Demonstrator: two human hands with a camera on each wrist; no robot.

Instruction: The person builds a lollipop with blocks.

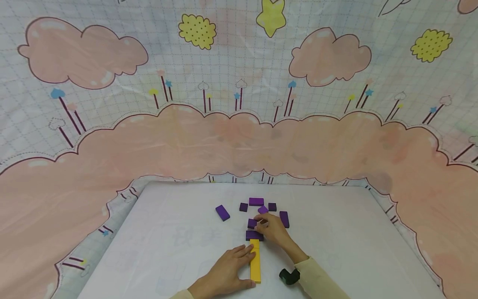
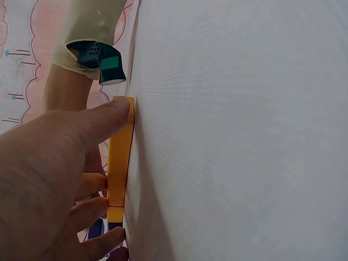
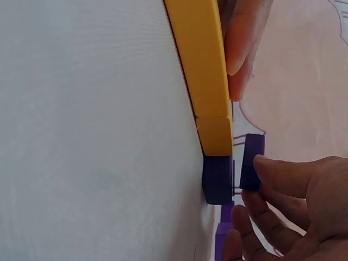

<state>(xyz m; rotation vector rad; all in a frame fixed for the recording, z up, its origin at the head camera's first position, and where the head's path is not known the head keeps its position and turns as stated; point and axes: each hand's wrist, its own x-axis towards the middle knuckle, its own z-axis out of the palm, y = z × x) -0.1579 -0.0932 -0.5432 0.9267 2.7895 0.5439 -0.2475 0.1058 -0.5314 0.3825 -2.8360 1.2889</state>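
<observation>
A yellow bar [image 1: 255, 265] lies lengthwise on the white table, with a short yellow block [image 1: 254, 243] at its far end. My left hand [image 1: 229, 270] rests against them from the left, fingers extended along the side and thumb at the near end. A dark purple block [image 1: 254, 236] lies crosswise against the far yellow end. Just above it my right hand [image 1: 274, 229] pinches another purple block [image 3: 252, 163] between thumb and fingers. In the right wrist view that block is raised off the crosswise one, with a gap between them.
Farther back lie a purple rectangular block [image 1: 256, 202], two small dark blocks [image 1: 243, 207] and a bright purple piece [image 1: 263, 209]. Slanted purple blocks lie left [image 1: 223, 212] and right [image 1: 284, 219]. A dark green device [image 1: 289, 276] is at the right sleeve. A patterned cloth [image 1: 239, 143] hangs behind the table.
</observation>
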